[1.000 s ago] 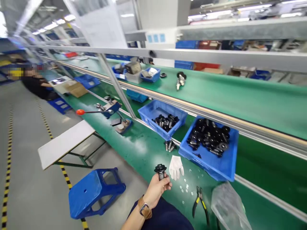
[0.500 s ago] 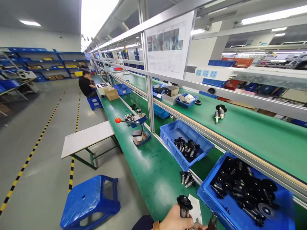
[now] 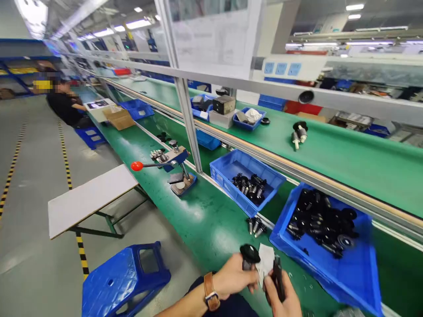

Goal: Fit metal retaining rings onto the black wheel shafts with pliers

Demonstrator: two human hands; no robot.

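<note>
My left hand, with a brown-strapped watch on the wrist, is wrapped round a black part with a wide disc top, held upright. Just right of it, my right hand grips a dark hand tool, perhaps pliers; its lower end is hidden by the fingers. A white paper lies on the green bench between the hands. Several similar black parts stand in a small group beyond them. Many more fill the large blue bin on the right.
A second blue bin holds black parts. A small press with a red-knobbed lever stands farther along the bench. Two parts lie on the green belt. A blue stool is at left, and a seated person works far off.
The view has turned and tilted down, showing more of both hands. My right hand and its tool have come fully into view. My left hand still holds the black part.
</note>
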